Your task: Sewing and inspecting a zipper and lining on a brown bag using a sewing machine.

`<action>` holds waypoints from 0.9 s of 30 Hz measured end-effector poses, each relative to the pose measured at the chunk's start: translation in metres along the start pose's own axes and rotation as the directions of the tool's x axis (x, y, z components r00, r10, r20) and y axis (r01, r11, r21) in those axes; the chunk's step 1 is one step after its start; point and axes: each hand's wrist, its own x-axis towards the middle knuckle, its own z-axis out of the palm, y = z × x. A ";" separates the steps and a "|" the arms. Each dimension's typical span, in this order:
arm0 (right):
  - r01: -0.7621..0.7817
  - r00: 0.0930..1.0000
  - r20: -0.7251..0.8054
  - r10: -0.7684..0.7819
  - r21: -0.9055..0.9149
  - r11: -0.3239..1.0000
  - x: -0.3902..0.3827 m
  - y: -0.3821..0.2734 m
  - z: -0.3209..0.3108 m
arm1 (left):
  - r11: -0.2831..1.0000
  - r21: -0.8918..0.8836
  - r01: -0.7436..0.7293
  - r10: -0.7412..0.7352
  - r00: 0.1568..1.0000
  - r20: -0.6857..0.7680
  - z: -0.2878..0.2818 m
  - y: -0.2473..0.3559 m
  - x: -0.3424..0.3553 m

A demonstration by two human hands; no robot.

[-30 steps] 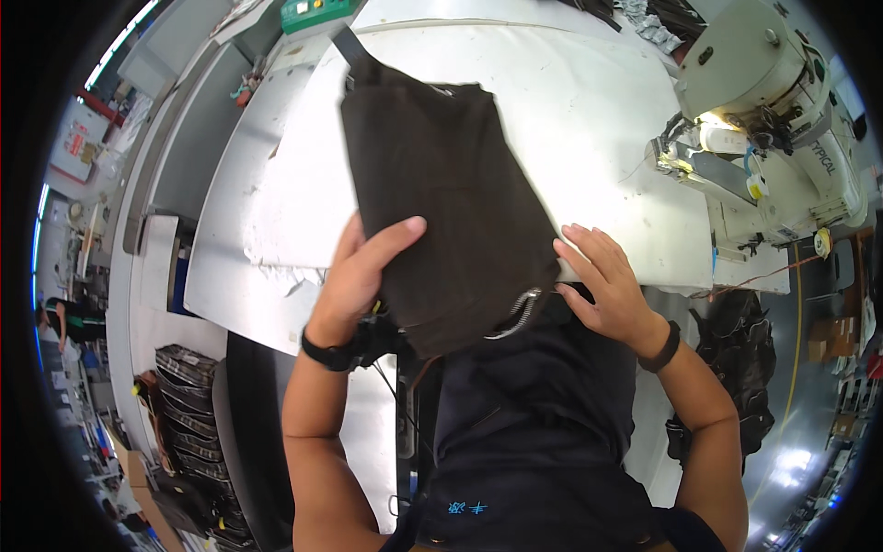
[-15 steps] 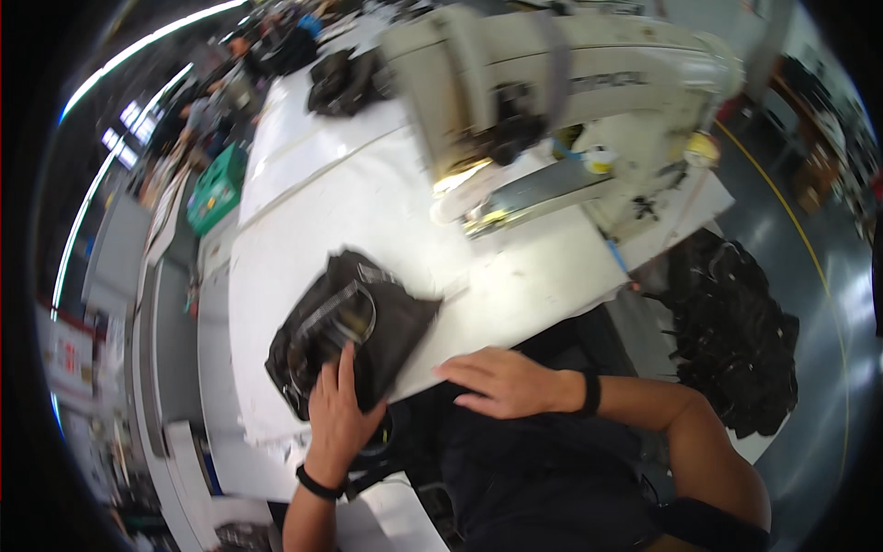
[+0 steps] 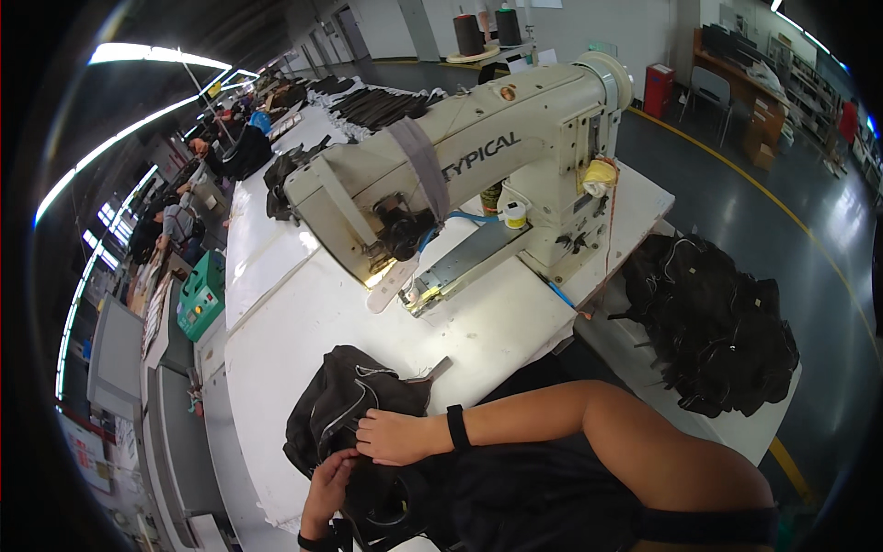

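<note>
A dark fabric bag with light piping (image 3: 368, 377) sits on the near edge of the white table, its strap end sticking out to the right. My right hand (image 3: 395, 436) reaches across, its fingers curled onto the bag's near side. Close below it, my left hand (image 3: 329, 486) pinches the fabric at the bag's lower edge. The fingertips of both hands nearly meet there, and the exact bit of cloth between them is hard to make out. Beyond the bag stands a cream industrial sewing machine (image 3: 487, 147), its needle area lit.
A heap of dark bags (image 3: 708, 322) lies on a low white surface at right. On the left stands a green box (image 3: 200, 294). Thread cones (image 3: 468, 35) rise behind the machine, and dark pieces (image 3: 377, 109) cover the far table. Several people work at far left.
My right hand has moved left onto the bag, beside my left hand, whose fingers have closed. The bag sits lower in view, and the head view has tilted up, showing more of the room.
</note>
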 end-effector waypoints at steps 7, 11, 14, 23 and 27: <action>0.133 0.991 0.054 -0.126 -0.166 0.977 0.018 -0.001 -0.008 | 0.997 -0.013 -0.072 0.072 0.997 0.001 0.003 -0.029 0.036; 0.223 0.975 0.042 -0.220 -0.115 0.968 0.016 -0.030 -0.039 | 0.997 0.061 0.045 -0.044 0.999 -0.018 0.006 -0.041 0.050; 0.242 0.958 0.161 -0.236 -0.019 0.970 -0.011 -0.062 -0.055 | 0.976 0.060 0.211 -0.209 0.977 -0.035 0.009 -0.032 0.056; -0.015 0.847 0.531 -0.013 0.049 0.999 -0.049 -0.049 -0.043 | 0.969 0.211 -0.124 0.213 0.852 -0.477 0.007 0.013 -0.070; 0.206 0.973 0.113 -0.200 -0.043 0.978 -0.037 -0.045 -0.034 | 0.898 0.432 0.081 0.327 0.535 -0.779 0.024 -0.028 -0.128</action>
